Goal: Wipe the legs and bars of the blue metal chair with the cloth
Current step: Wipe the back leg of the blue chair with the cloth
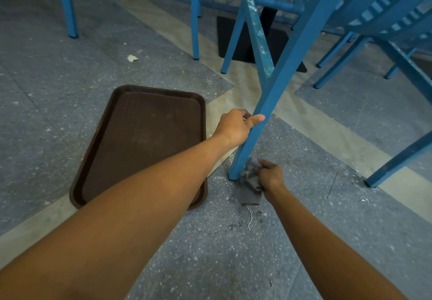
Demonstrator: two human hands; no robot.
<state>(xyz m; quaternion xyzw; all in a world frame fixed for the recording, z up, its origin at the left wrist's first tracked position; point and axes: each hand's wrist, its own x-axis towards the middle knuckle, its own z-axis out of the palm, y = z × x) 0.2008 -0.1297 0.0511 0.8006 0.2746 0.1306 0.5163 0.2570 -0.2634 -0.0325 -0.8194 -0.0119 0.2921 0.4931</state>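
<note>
The blue metal chair [289,49] stands tilted at the upper right, its nearest leg [261,122] slanting down to a foot on the floor at centre. My left hand [236,125] grips that leg about a third of the way up, thumb across its front face. My right hand [270,176] holds a grey cloth [250,183] pressed against the leg's right side just above the foot. Part of the cloth hangs down to the floor. A second leg [259,38] behind shows chipped paint.
A brown plastic tray [109,122] lies flat on the speckled floor left of the leg. More blue chair legs [195,19] stand behind and to the right. A black table base [238,40] sits behind the chair. A loose thread [250,218] and paper scrap [132,58] lie on the floor.
</note>
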